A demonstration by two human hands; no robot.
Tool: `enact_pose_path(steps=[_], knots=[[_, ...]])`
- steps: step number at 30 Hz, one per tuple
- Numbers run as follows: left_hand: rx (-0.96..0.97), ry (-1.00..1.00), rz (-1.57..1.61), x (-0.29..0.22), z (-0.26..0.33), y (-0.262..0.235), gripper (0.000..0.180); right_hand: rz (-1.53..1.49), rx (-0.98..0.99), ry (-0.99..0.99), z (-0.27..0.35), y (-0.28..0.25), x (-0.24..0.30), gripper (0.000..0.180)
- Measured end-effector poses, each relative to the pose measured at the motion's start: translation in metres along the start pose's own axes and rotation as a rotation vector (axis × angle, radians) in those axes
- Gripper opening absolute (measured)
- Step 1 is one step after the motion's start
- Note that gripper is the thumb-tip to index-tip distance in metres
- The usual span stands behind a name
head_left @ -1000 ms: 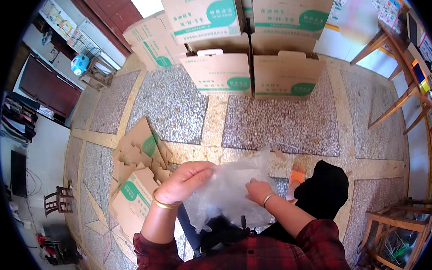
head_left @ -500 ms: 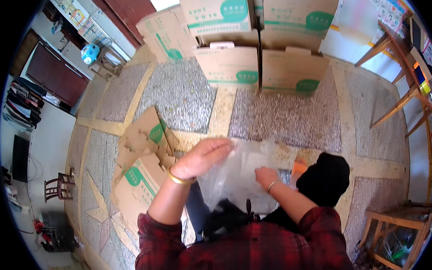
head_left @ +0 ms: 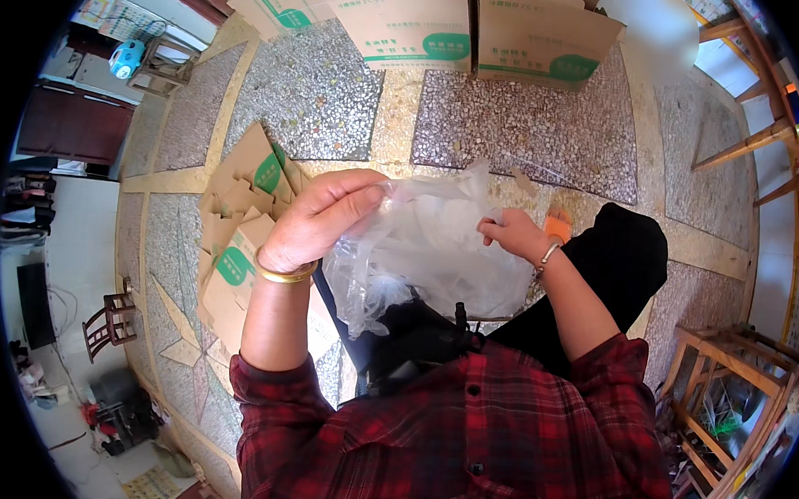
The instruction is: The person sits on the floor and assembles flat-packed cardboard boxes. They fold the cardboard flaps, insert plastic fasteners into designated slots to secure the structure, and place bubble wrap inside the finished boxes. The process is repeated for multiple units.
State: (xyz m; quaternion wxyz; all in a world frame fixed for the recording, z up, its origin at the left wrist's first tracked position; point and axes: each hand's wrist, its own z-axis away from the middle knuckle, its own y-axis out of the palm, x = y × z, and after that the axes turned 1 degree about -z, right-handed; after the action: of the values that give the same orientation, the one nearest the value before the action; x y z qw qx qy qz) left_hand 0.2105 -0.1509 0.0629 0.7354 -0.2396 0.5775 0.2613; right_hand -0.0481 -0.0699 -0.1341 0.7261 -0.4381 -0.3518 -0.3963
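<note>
A crumpled clear plastic bag (head_left: 435, 251) is stretched above my lap, between my two hands. My left hand (head_left: 325, 215), with a gold bangle at the wrist, pinches the bag's upper left edge between thumb and fingers. On the other side my right hand (head_left: 514, 234) has its fingers closed on the bag's right edge. The bag's lower part hangs in loose folds towards my dark trousers (head_left: 618, 255). Whether anything lies inside it I cannot tell.
Flattened cardboard (head_left: 239, 256) lies on the floor at my left. Upright cardboard boxes (head_left: 409, 31) stand ahead. An orange piece (head_left: 558, 223) is beside my right knee. A wooden stool (head_left: 733, 380) stands at the lower right, a small chair (head_left: 109, 328) far left.
My view has tilted down. The bag is spread wider, with my left hand farther left and my right hand still holding the other edge.
</note>
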Motion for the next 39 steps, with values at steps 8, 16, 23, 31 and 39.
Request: enact_pose_path(steps=[8,16,23,31,39], knots=[[-0.045,0.024,0.001,0.000,-0.005,-0.006,0.022,-0.257,-0.051,0.078,0.013,-0.021,0.014,0.025],[-0.037,0.070,0.035,-0.014,-0.001,0.004,0.022,0.404,-0.109,-0.258,0.005,0.029,-0.003,0.020],[-0.044,0.098,-0.025,-0.016,-0.002,0.008,0.021,0.442,-0.177,-0.359,0.001,0.065,-0.006,0.018],[-0.002,0.137,-0.067,-0.019,0.004,0.011,0.020,0.653,-0.096,-0.068,0.002,0.027,-0.037,0.014],[0.079,0.266,-0.316,-0.024,-0.003,0.027,0.019,0.785,-0.096,0.162,-0.001,0.031,-0.036,0.016]])
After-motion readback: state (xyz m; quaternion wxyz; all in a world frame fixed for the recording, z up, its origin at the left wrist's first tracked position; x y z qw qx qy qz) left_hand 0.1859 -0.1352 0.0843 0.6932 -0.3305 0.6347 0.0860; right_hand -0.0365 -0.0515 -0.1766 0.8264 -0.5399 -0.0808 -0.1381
